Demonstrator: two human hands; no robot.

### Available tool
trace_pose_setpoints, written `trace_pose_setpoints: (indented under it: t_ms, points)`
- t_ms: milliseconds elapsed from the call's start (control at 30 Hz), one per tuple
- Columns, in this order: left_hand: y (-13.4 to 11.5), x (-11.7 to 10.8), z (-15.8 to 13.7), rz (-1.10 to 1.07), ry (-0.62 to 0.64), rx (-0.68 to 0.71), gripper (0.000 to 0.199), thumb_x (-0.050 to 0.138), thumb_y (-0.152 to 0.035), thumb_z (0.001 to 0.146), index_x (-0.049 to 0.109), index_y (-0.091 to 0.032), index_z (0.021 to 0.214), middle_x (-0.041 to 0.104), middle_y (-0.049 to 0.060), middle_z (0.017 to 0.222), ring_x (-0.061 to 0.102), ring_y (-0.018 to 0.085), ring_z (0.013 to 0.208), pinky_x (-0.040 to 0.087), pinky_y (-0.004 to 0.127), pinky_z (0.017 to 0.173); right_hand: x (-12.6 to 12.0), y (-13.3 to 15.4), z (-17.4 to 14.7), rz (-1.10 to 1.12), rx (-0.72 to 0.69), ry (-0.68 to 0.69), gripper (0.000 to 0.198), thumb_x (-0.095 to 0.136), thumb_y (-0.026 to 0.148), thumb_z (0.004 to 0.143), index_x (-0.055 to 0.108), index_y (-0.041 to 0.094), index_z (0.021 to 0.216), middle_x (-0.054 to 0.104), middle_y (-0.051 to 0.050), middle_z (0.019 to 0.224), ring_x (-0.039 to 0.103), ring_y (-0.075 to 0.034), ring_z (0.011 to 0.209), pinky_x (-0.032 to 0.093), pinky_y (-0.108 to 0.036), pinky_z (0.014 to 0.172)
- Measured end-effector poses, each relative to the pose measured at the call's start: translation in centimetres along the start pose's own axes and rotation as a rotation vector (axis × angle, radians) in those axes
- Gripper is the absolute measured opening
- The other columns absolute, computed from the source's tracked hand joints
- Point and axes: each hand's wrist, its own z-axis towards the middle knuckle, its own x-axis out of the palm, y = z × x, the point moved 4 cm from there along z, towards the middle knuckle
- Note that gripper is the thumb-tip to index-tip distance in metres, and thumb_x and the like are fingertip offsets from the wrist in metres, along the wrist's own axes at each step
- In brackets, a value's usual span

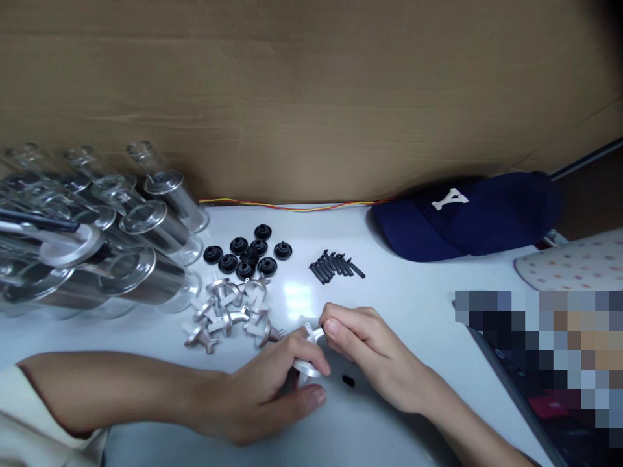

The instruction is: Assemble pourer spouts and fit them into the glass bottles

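My left hand (272, 383) is closed around a silver metal spout (306, 368) with a round flange. At the spout's narrow upper end, my right hand (374, 350) pinches thumb against fingers; a dark bit shows there, but what the fingertips hold is mostly hidden. A short black rubber piece (348, 381) lies on the table just below my right hand. Beyond my left hand is a pile of similar metal spouts with white stems (226, 321). Several black rubber stoppers (247, 254) lie behind that pile. To their right is a row of thin black tubes (335, 264).
Glass bottles with metal sleeves (170, 237) crowd the left side, a blurred metal spout piece (73, 245) above them. A navy cap (467, 220) and a dotted cylindrical object (569, 263) are at right, near a dark-edged device (516, 383). Cardboard (292, 97) rises behind the white table (413, 298).
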Motion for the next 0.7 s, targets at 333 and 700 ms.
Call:
trace_pose_setpoints:
  t_ms: [333, 700]
  points:
    - [0.0, -0.1, -0.3, 0.047, -0.012, 0.048, 0.017, 0.039, -0.017, 0.091, 0.03, -0.025, 0.103, 0.043, -0.001, 0.084, 0.043, 0.01, 0.066, 0.042, 0.021, 0.063, -1.0, 1.7, -0.2, -0.271, -0.307, -0.129, 0.022, 0.04, 0.025, 0.095, 0.059, 0.017, 0.089, 0.061, -0.003, 0.075, 0.053, -0.013, 0.066, 0.042, -0.025, 0.063]
    - [-2.2, -1.1, 1.5, 0.485, 0.13, 0.112, 0.009, 0.032, -0.018, 0.092, 0.032, -0.023, 0.099, 0.048, -0.003, 0.075, 0.045, 0.012, 0.061, 0.039, 0.024, 0.056, -1.3, 1.1, -0.3, -0.056, -0.173, -0.101, 0.042, 0.035, 0.033, 0.097, 0.04, 0.018, 0.059, 0.038, 0.005, 0.053, 0.038, -0.007, 0.049, 0.031, -0.02, 0.051]
